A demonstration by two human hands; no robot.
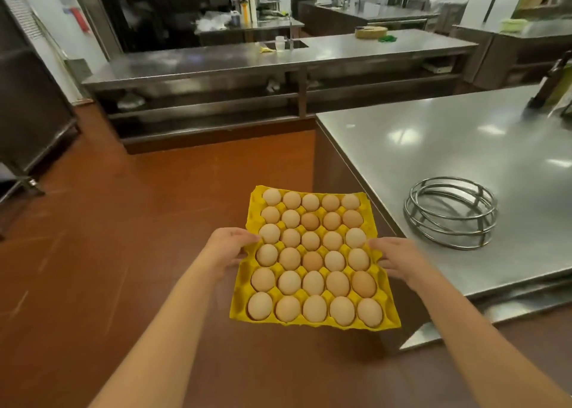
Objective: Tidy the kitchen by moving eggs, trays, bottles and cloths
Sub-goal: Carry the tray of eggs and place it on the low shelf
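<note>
Steel kitchen counter (464,147), one yellow tray (244,279), thirty eggs (312,260), left hand (227,246) and right hand (399,259) each with grip on tray edges

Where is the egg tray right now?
The egg tray is held mid-air at lower centre, between the left hand and right hand, just left of the steel table.

Single head-mounted view: we look forward and down, close over the egg tray (312,260), floor (123,237) below, surface (464,147) at right.

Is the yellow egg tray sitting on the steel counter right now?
No, the yellow cardboard egg tray is held in the air over the floor by the left hand and right hand, beside the stainless steel counter.
</note>
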